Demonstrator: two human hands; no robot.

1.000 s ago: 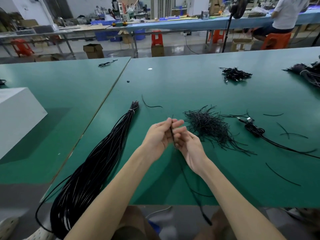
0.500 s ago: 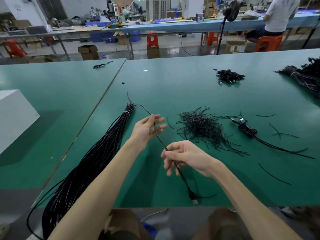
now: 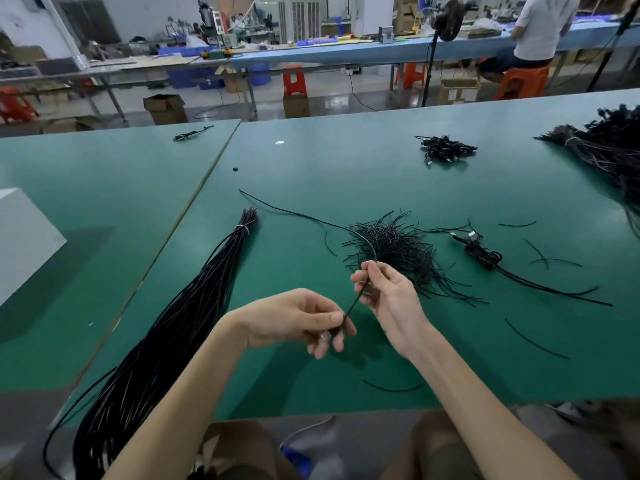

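Observation:
A single thin black cable (image 3: pixel 298 213) runs from the far left across the green table (image 3: pixel 346 174) and arcs down into my hands. My left hand (image 3: pixel 294 320) pinches its plug end, where a small metal connector shows under the fingers. A little higher and to the right, my right hand (image 3: pixel 388 296) pinches the same cable between thumb and fingers. A long tied bundle of black cables (image 3: pixel 180 313) lies to the left and hangs over the table's near edge. Just behind my right hand sits a pile of short black ties (image 3: pixel 398 247).
A coiled finished cable (image 3: pixel 485 254) lies right of the pile, with loose ties scattered around it. More cable heaps sit at the back (image 3: pixel 445 148) and far right (image 3: pixel 609 147). A white box (image 3: pixel 24 233) stands at the left. A seated person (image 3: pixel 540 29) works at the far bench.
My left hand came back from the bundle's tip to the cable's plug end. My right hand rose and moved right along the cable. The cable's far end now trails out across the table.

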